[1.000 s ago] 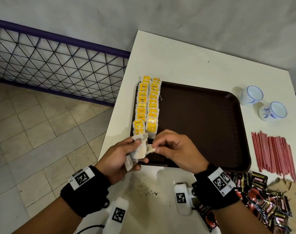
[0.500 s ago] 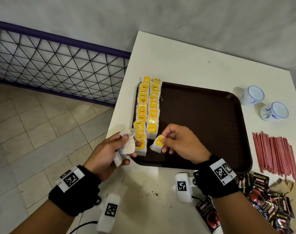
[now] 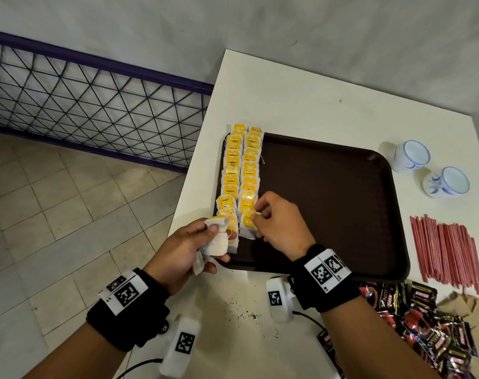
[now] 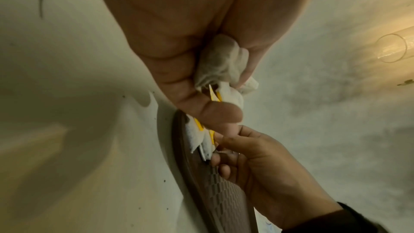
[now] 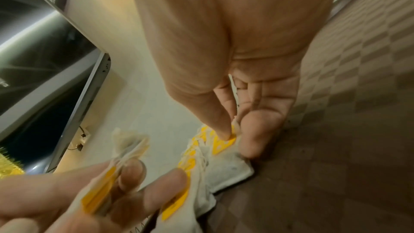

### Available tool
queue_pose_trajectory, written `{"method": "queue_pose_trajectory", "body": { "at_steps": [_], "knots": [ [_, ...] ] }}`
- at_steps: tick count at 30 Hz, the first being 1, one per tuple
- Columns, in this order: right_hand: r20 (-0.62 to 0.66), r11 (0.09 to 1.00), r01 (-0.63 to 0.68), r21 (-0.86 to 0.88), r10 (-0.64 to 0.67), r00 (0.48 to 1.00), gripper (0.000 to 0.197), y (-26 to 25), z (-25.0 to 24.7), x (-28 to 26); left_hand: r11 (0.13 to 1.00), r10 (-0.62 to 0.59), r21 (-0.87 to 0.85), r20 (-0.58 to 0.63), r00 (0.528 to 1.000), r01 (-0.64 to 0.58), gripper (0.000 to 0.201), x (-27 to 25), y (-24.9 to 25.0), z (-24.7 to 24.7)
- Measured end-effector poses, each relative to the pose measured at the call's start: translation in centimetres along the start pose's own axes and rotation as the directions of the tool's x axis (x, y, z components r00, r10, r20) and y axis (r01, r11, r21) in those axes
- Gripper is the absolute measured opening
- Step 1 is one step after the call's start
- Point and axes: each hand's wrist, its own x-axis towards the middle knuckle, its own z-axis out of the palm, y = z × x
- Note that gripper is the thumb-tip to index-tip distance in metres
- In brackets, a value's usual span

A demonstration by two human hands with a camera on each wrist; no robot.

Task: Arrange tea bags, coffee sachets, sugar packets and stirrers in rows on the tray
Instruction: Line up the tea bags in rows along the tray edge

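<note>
With the right hand pinching a tea bag at the near end of the tray's second row, lay it flat and overlapping its neighbour — the left hand grips spare bags just off the tray's near-left corner.

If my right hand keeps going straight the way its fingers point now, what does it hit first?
Probably the tea bag that your right hand is already pinching at the near end of the second row. Just beyond lies the first row of tea bags along the tray edge, though depth is unclear.
</note>
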Motion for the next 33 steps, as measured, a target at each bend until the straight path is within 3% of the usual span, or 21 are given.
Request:
{"method": "queue_pose_trajectory", "body": {
  "at_steps": [5, 9, 16, 29, 31, 33],
  "knots": [
    [-0.018, 0.984, 0.067, -0.167, -0.071, 0.997, 0.031, 0.0, -0.2, -1.5, 0.999, 0.003, 0.049, 0.015, 1.000, -0.003, 0.024, 0.3, 0.4, 0.2],
    [0.088, 0.960, 0.125, -0.251, -0.105, 0.990, 0.025, -0.1, 0.5, -1.9, 0.997, -0.024, 0.080, 0.037, 0.999, 0.021, 0.024, 0.3, 0.5, 0.7],
    [0.056, 0.951, 0.141, -0.276, -0.131, 0.990, 0.015, -0.3, 1.3, -1.6, 0.983, -0.061, 0.174, 0.055, 0.997, 0.051, 0.024, 0.0, 0.3, 0.6],
    [-0.002, 0.962, 0.148, -0.228, -0.153, 0.988, 0.013, -0.5, 0.8, -1.5, 0.985, -0.026, 0.174, 0.053, 0.998, 0.016, 0.025, 0.0, 0.5, 0.4],
    [-0.052, 0.973, 0.169, -0.158, -0.179, 0.982, 0.014, -0.5, 0.0, -2.0, 0.987, -0.019, 0.162, 0.050, 0.999, 0.011, 0.025, 0.1, 0.7, 0.5],
    [-0.047, 0.984, 0.178, 0.027, -0.177, 0.983, 0.021, -0.7, -0.9, -2.4, 0.987, -0.011, 0.158, 0.052, 0.999, 0.003, 0.024, 0.3, 0.8, 0.6]
  ]
}}
